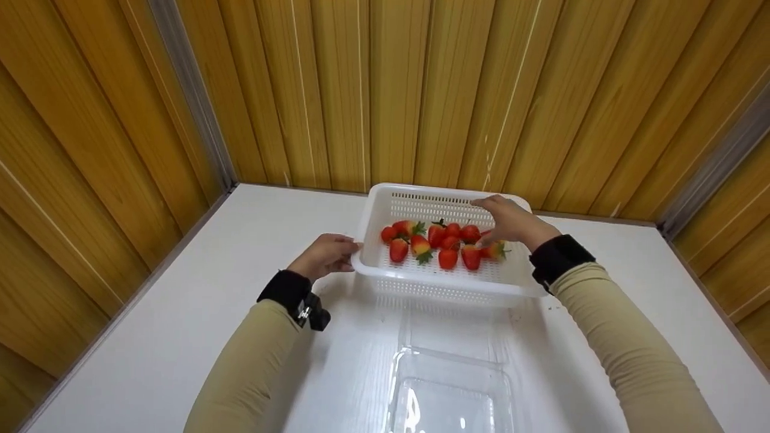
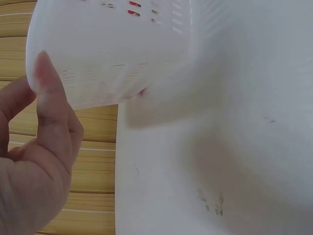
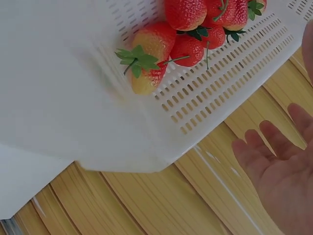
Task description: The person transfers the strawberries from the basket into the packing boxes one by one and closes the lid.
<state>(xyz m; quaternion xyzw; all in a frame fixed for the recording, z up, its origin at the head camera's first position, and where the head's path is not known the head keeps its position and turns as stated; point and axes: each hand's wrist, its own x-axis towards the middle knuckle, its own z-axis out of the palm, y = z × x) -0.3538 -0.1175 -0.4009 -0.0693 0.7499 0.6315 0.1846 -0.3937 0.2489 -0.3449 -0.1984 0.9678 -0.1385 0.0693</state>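
Observation:
A white slotted plastic basket [image 1: 448, 279] stands at the back of the white table, holding several strawberries [image 1: 399, 249]. Among them lie small round red fruits [image 3: 187, 50] with thin green stems. My left hand [image 1: 328, 255] pinches the basket's left rim; in the left wrist view its thumb [image 2: 50, 93] lies against the basket wall. Over the basket's right part hovers my right hand [image 1: 511, 222], fingers spread and slightly bent, with nothing in its grasp. Its thumb overlaps the rightmost fruits in the head view. The right wrist view shows the palm [image 3: 288, 181] bare.
A clear plastic container [image 1: 451, 385] lies on the white table [image 1: 240, 264] in front of the basket. Wood-patterned panels [image 1: 397, 90] close off the back and both sides, the back one close behind the basket. Small dark marks [image 2: 212, 203] dot the tabletop.

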